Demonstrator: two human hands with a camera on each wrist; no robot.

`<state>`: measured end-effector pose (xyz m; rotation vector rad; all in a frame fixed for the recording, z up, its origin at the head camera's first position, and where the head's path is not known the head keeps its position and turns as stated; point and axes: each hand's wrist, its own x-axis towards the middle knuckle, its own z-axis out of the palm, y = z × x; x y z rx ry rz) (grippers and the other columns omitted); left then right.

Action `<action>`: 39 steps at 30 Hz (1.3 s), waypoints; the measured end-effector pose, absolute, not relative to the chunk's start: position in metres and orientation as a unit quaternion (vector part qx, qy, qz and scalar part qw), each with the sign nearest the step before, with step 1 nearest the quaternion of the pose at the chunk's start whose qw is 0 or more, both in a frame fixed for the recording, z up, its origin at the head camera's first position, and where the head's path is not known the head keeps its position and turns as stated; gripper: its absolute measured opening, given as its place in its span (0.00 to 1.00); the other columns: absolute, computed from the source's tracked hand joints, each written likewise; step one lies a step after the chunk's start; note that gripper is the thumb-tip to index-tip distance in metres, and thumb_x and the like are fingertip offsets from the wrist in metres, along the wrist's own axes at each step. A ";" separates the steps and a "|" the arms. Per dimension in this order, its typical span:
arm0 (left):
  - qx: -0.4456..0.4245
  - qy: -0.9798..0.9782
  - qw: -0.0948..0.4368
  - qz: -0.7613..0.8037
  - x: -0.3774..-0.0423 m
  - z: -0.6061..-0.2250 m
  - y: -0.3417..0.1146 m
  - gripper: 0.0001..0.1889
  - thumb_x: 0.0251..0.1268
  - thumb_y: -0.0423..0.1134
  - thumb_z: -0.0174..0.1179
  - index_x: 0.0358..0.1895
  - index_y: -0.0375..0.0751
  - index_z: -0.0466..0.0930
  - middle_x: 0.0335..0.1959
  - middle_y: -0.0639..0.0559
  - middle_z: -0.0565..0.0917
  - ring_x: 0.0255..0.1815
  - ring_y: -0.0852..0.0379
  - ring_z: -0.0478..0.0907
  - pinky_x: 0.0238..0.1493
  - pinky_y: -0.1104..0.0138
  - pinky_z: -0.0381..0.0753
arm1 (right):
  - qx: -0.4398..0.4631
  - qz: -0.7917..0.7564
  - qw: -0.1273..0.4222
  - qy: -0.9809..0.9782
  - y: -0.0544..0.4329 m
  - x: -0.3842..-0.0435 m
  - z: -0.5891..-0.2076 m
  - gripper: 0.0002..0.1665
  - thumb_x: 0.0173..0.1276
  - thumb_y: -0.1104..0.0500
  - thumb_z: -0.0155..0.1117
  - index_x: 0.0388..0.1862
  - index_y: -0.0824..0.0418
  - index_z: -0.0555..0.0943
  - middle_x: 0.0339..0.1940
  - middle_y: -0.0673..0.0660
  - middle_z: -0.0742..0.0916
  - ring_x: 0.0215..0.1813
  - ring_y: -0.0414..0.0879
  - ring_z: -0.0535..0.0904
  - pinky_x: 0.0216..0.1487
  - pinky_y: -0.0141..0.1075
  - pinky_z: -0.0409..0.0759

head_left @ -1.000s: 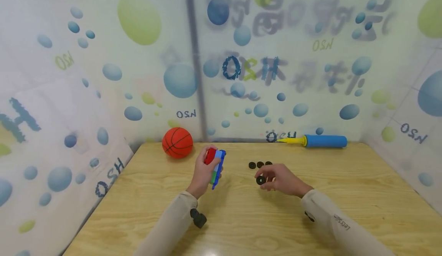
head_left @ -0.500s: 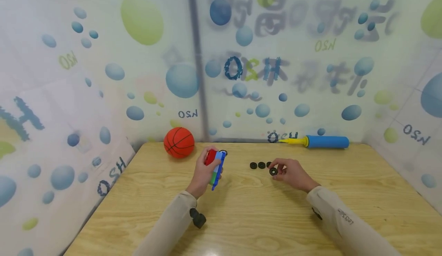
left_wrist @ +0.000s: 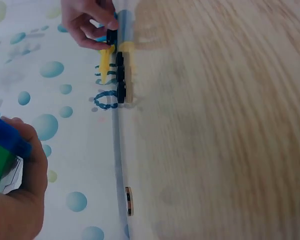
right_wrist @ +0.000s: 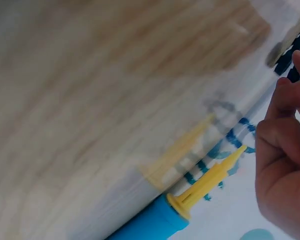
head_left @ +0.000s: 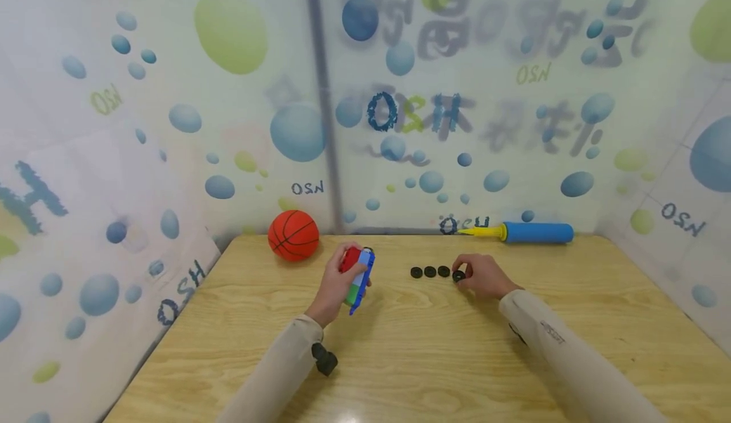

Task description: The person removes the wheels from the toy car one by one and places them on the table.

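Observation:
My left hand [head_left: 334,286] grips a toy vehicle body [head_left: 358,277] of red, light blue, green and dark blue parts, tilted and raised over the table. In the left wrist view only a blue and green corner of it shows. My right hand [head_left: 481,275] pinches a small black toy wheel [head_left: 459,276] between thumb and fingers, low at the tabletop. Just left of it, three like black wheels [head_left: 430,272] lie in a row on the wood. The right wrist view shows the right hand's curled fingers [right_wrist: 285,102] beside dark wheel edges.
An orange-red basketball [head_left: 294,236] sits at the table's back left. Along the back right lies a blue pump [head_left: 539,233] with a yellow nozzle. A small thin disc [left_wrist: 129,201] rests on the table in the left wrist view. Printed sheeting [head_left: 228,125] walls the table.
My right hand has moved right and away from me with its wheel, down to the right end of the row. The left hand has stayed nearly still with the toy vehicle body.

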<state>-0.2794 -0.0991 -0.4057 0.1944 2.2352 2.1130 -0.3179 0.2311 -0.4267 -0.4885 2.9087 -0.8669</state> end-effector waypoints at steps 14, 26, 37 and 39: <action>0.122 0.756 0.049 0.642 -0.275 -0.407 -0.096 0.23 0.75 0.35 0.52 0.69 0.57 0.71 0.56 0.33 0.78 0.42 0.41 0.86 0.38 0.53 0.89 | -0.112 -0.262 0.068 0.956 0.231 -0.341 -0.423 0.17 0.59 0.64 0.73 0.48 0.61 0.84 0.35 0.59 0.87 0.32 0.47 0.80 0.36 0.41 0.80; 0.175 0.756 0.086 0.625 -0.272 -0.403 -0.095 0.30 0.71 0.28 0.48 0.73 0.57 0.67 0.64 0.34 0.71 0.44 0.42 0.84 0.40 0.59 0.89 | -0.089 -0.267 0.092 0.955 0.233 -0.350 -0.423 0.16 0.58 0.64 0.74 0.47 0.59 0.86 0.39 0.61 0.87 0.37 0.49 0.81 0.37 0.40 0.79; 0.207 0.774 0.088 0.592 -0.271 -0.402 -0.093 0.34 0.70 0.29 0.51 0.77 0.59 0.62 0.72 0.44 0.69 0.54 0.46 0.78 0.48 0.57 0.86 | -0.165 -0.298 0.059 0.938 0.225 -0.335 -0.406 0.24 0.62 0.62 0.72 0.57 0.66 0.81 0.30 0.58 0.84 0.29 0.46 0.77 0.33 0.38 0.76; 0.208 0.780 0.089 0.584 -0.270 -0.402 -0.093 0.36 0.69 0.30 0.52 0.78 0.62 0.59 0.73 0.44 0.69 0.56 0.45 0.77 0.47 0.56 0.87 | -0.198 -0.320 0.051 0.925 0.216 -0.328 -0.400 0.22 0.63 0.62 0.71 0.56 0.65 0.82 0.29 0.56 0.84 0.28 0.47 0.77 0.32 0.37 0.76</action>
